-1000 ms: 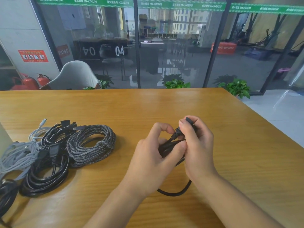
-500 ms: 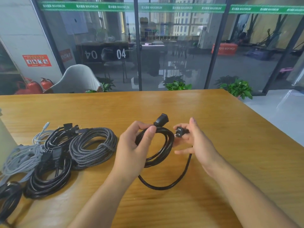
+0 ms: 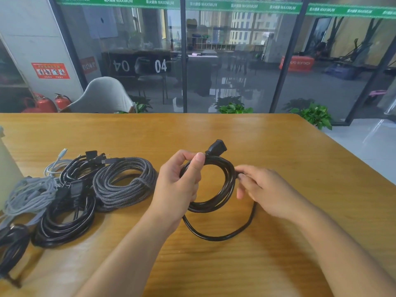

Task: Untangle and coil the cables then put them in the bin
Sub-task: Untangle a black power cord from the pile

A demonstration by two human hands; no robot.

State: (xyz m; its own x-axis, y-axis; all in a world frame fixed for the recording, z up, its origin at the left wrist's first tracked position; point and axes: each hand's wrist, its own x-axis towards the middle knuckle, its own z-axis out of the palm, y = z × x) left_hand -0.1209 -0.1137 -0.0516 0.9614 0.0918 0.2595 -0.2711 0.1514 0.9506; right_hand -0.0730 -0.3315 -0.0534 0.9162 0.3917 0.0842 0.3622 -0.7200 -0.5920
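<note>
The black cable (image 3: 222,185) hangs coiled between my hands above the table (image 3: 278,151), one loose loop sagging below. My left hand (image 3: 179,185) pinches the coil's top, the socket (image 3: 216,146) just past my thumb. My right hand (image 3: 265,189) pinches the other end at the coil's right side. Left of my left hand lie a braided coil (image 3: 124,183), black coils (image 3: 66,217) and grey cable (image 3: 25,196).

- An office or shared commercial workspace, seen from a wooden table (image 3: 214,133).
- Floor-to-ceiling glass partition (image 3: 225,61) with a green "MAXIMUM" strip (image 3: 120,2) and room number "04" (image 3: 160,65).
- Red fire extinguishers (image 3: 62,101) below a red safety notice (image 3: 50,70).
- Grey shell chair (image 3: 102,96) and potted plants (image 3: 315,114) along the glass.
</note>
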